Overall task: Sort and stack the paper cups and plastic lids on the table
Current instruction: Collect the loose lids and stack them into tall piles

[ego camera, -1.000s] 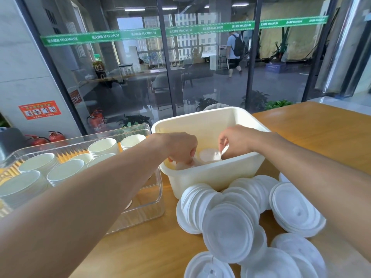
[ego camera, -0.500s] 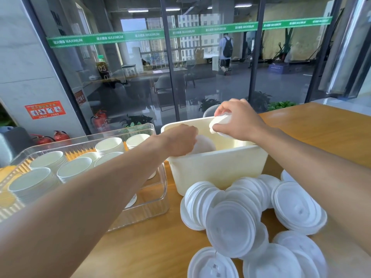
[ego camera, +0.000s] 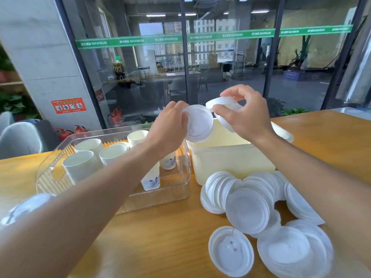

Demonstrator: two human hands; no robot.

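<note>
Above the bin (ego camera: 230, 159), two hands (ego camera: 168, 125) (ego camera: 247, 115) grip two lids (ego camera: 198, 125) (ego camera: 222, 103).

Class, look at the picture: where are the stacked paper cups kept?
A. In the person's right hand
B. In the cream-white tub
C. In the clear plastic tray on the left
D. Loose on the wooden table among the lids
C: the stacks of paper cups stand inside the clear plastic tray, left of the cream-white tub, while both hands hold only lids.
</note>
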